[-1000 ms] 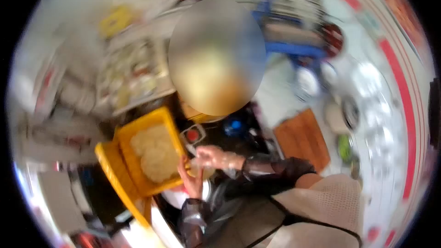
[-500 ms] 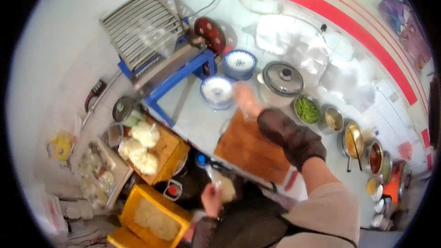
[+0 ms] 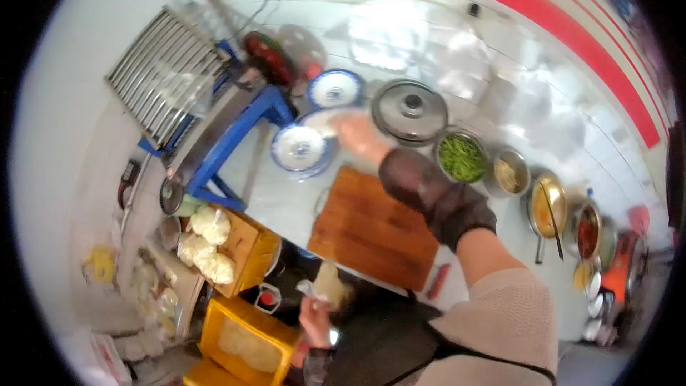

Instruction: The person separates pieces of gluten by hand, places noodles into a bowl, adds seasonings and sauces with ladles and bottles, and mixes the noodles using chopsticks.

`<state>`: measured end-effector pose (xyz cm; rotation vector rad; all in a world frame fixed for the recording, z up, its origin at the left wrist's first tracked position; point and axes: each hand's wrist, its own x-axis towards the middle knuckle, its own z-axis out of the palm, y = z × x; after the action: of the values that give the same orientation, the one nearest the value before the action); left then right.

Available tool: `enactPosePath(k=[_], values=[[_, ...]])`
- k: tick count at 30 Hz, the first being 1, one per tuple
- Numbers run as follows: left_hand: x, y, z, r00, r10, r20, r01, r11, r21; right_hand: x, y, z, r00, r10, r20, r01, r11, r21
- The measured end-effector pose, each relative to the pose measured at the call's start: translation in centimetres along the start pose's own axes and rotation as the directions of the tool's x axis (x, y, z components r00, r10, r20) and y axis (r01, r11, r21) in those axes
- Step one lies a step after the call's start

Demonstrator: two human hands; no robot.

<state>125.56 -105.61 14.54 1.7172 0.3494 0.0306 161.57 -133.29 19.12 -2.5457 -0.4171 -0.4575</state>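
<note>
My right hand (image 3: 357, 137), in a dark sleeve cover, reaches across the counter with its fingers on a pale bowl (image 3: 321, 122); both are blurred. This bowl lies between two stacks of blue-rimmed white bowls, the back stack (image 3: 334, 91) by the wall and the front stack (image 3: 300, 147) nearer me. Low in the view, my left hand (image 3: 314, 322) is closed on the gathered top of a plastic bag (image 3: 329, 287) with something pale in it, blurred. A wooden cutting board (image 3: 375, 232) lies under my right forearm.
A lidded pot (image 3: 409, 111), a bowl of chopped greens (image 3: 461, 157) and several metal bowls line the counter to the right. Blue metal framing (image 3: 232, 144) stands at left. Cauliflower-like pale clumps (image 3: 214, 266) sit above a yellow crate (image 3: 250, 347).
My right hand has moved left toward the bowl stacks, and a pale bowl now shows at its fingers. My left hand stays low with the bag. The camera view has shifted.
</note>
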Motion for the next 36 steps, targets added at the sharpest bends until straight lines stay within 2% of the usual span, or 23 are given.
enactPosePath(k=[1,2,3,5,6,7,9,11,12,13,15,16,18,20,21,23,27,29,30,32,33,35,36], values=[[0.8,1.9,0.8,0.996,0.079,0.03,-0.078,0.996,-0.053,-3.8,-2.7,-3.4,0.998,0.031,0.054,-0.035,0.997,0.07],[1.3,3.7,1.3,0.995,0.048,0.086,-0.048,0.999,-0.006,-8.1,-3.6,-4.4,0.999,0.025,0.04,-0.03,0.991,0.131],[2.1,5.1,2.0,0.99,0.02,0.14,-0.026,0.999,0.042,-13.6,-2.9,-4.4,0.936,-0.166,-0.31,0.25,0.934,0.257],[4.0,5.4,3.3,0.948,0.115,0.296,-0.144,0.987,0.077,-21.7,-5.0,-6.1,0.996,-0.058,-0.06,0.072,0.967,0.246],[4.9,5.6,4.4,0.917,0.145,0.372,-0.207,0.97,0.131,-27.5,-3.0,-2.7,0.998,0.034,0.048,-0.041,0.988,0.146],[5.2,6.2,5.7,0.88,0.166,0.446,-0.269,0.947,0.178,-31.5,-3.4,-1.9,0.997,0.065,0.05,-0.071,0.988,0.136],[5.2,8.3,9.0,0.789,0.215,0.576,-0.318,0.944,0.083,-37.5,-4.8,-1.1,0.998,0.014,0.068,-0.02,0.996,0.081],[5.9,6.9,12.5,0.69,0.262,0.675,-0.312,0.949,-0.05,-40.4,-5.8,0.4,0.998,0.03,0.046,-0.03,1.0,0.004],[6.2,6.6,14.1,0.655,0.276,0.704,-0.4,0.916,0.013,-41.7,-7.0,1.2,0.999,0.022,0.024,-0.02,0.998,-0.063],[6.2,5.9,15.4,0.618,0.281,0.735,-0.486,0.871,0.076,-42.5,-8.5,0.9,0.999,0.041,0.028,-0.04,0.998,-0.045],[6.7,2.1,17.9,0.629,0.117,0.769,-0.361,0.919,0.156,-41.5,-11.0,-2.6,0.907,0.399,0.134,-0.413,0.906,0.092],[6.9,0.2,18.6,0.628,0.106,0.771,-0.357,0.919,0.165,-40.7,-11.8,-3.7,0.929,0.37,0.025,-0.37,0.919,0.133],[6.9,-2.1,19.5,0.63,0.166,0.758,-0.442,0.88,0.175,-37.7,-12.9,-5.8,0.917,0.365,-0.162,-0.343,0.928,0.147],[6.1,-1.4,19.2,0.616,0.204,0.761,-0.465,0.874,0.142,-34.5,-11.9,-6.9,0.922,0.337,-0.19,-0.337,0.941,0.032],[5.7,-1.1,19.1,0.606,0.253,0.754,-0.492,0.864,0.106,-34.1,-10.7,-6.5,0.923,0.337,-0.185,-0.338,0.941,0.03],[5.3,-1.0,18.8,0.618,0.272,0.738,-0.513,0.85,0.116,-33.2,-8.4,-5.3,0.951,0.305,-0.046,-0.309,0.941,-0.141],[4.4,0.0,18.3,0.668,0.261,0.697,-0.483,0.864,0.14,-32.2,-7.1,-4.7,0.955,0.295,0.041,-0.287,0.948,-0.14],[4.2,-0.4,18.0,0.695,0.266,0.668,-0.48,0.864,0.155,-31.7,-7.2,-4.4,0.93,0.359,-0.084,-0.368,0.909,-0.193],[4.4,-0.6,17.9,0.704,0.251,0.665,-0.46,0.874,0.157,-31.6,-7.1,-4.6,0.931,0.356,-0.079,-0.365,0.911,-0.191],[4.8,-0.8,17.8,0.714,0.244,0.656,-0.444,0.882,0.156,-31.0,-6.8,-5.6,0.873,0.399,-0.279,-0.387,0.917,0.1],[4.9,-0.9,17.8,0.715,0.231,0.66,-0.437,0.885,0.163,-30.6,-7.0,-6.2,0.876,0.394,-0.277,-0.382,0.919,0.099],[4.6,-0.9,17.8,0.717,0.214,0.663,-0.424,0.889,0.172,-30.4,-7.5,-7.2,0.966,0.226,-0.122,-0.229,0.973,-0.006],[4.3,-0.7,17.9,0.722,0.257,0.643,-0.437,0.889,0.135,-30.5,-7.7,-7.0,0.966,0.229,-0.12,-0.232,0.973,-0.004]])
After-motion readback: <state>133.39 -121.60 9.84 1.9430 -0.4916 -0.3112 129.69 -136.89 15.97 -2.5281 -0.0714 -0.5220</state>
